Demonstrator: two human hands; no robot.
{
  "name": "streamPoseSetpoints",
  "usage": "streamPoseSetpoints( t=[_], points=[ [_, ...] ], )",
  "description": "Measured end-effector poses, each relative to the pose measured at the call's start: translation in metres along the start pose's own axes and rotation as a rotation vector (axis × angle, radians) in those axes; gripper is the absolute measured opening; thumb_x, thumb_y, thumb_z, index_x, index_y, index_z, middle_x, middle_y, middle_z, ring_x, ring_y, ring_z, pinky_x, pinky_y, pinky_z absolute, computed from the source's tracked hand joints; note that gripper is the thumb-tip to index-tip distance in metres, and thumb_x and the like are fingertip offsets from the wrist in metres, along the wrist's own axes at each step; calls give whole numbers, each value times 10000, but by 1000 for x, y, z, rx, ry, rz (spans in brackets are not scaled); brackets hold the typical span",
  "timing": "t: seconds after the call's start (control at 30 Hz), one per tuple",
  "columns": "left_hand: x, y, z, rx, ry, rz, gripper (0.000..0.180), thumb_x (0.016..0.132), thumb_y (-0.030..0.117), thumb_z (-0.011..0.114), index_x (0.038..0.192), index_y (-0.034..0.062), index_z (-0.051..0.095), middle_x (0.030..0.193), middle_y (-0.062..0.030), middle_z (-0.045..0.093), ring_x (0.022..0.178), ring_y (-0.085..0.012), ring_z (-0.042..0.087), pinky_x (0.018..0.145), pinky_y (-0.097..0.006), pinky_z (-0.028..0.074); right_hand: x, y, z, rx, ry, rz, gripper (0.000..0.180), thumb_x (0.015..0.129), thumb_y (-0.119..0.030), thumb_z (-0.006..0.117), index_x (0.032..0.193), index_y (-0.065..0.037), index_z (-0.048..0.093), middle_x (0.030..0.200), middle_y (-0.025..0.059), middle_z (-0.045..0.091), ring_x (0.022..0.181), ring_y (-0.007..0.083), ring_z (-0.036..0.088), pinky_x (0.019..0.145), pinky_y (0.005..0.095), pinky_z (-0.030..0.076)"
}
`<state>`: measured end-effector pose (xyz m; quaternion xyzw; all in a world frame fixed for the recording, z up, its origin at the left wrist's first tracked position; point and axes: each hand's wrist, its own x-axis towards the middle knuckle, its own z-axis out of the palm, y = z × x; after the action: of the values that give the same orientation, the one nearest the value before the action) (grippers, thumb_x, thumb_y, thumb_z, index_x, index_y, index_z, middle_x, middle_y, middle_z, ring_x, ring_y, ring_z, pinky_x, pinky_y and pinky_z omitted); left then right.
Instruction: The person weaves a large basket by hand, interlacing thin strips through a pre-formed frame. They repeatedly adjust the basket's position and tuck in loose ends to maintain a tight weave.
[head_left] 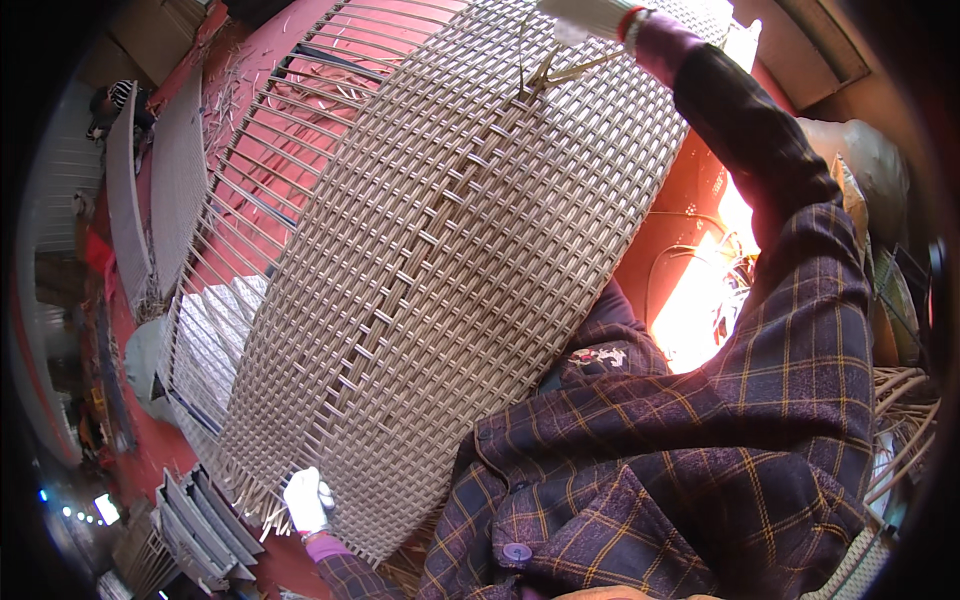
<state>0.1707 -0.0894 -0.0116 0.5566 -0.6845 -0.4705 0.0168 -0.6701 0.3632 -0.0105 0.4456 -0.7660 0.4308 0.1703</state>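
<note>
A large woven panel of flat grey-brown strands [480, 250] slants across the middle of the view, with a darker seam running along its length. My left hand [308, 500], in a white glove, lies at the panel's near left edge with its fingers curled; anything within them is hidden. Beside it, loose strand ends [260, 505] stick out. My right hand [590, 15], also gloved and washed out by light, reaches over the far end with its fingers stretched out. Just below it, several free strands [545, 75] rise from the far end of the seam.
Bare rods of the frame [245, 165] extend along the panel's left side. Red floor [165, 440] with strand scraps lies beyond. Flat panels [180, 180] lean at the far left, grey slatted pieces [205, 530] sit near left, and coiled strands [735, 275] lie at right.
</note>
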Motion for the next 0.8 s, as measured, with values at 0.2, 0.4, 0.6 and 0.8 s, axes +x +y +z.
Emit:
streamPoseSetpoints(
  t=[0.2, 0.4, 0.6, 0.8],
  points=[
    [0, 3, 3, -63, -15, -44, 235, 1071, 238, 723, 888, 112, 650, 628, -6, 597, 435, -86, 498, 394, -246, 364, -25, -58, -55, -952, -740, 147, 543, 1069, -479, 625, 986, 34, 779, 862, 245, 746, 810, 386, 722, 843, 533, 564],
    [0, 1, 0, -58, -20, -6, 227, 1060, 238, 737, 885, 120, 654, 619, -4, 590, 423, -85, 490, 384, -249, 359, -54, -65, -59, -495, -364, 357, 234, 1023, -239, 721, 1081, -34, 819, 910, 112, 800, 783, 232, 755, 800, 401, 605],
    [0, 12, 7, -28, -58, 53, 256, 1059, 237, 712, 843, 108, 669, 605, -7, 606, 430, -107, 524, 385, -290, 385, -57, -68, -41, -403, 30, 154, 237, 1009, -209, 623, 1038, -32, 778, 953, 215, 737, 973, 409, 717, 933, 487, 555],
    [-26, 29, 8, 155, -76, 223, 234, 1042, 223, 732, 875, 60, 723, 677, -46, 657, 517, -130, 581, 476, -312, 458, -21, -228, -7, -287, -408, -215, 354, 1095, -149, 612, 1418, -55, 720, 1414, 125, 742, 1339, 232, 679, 1145, 362, 502]
  ],
)
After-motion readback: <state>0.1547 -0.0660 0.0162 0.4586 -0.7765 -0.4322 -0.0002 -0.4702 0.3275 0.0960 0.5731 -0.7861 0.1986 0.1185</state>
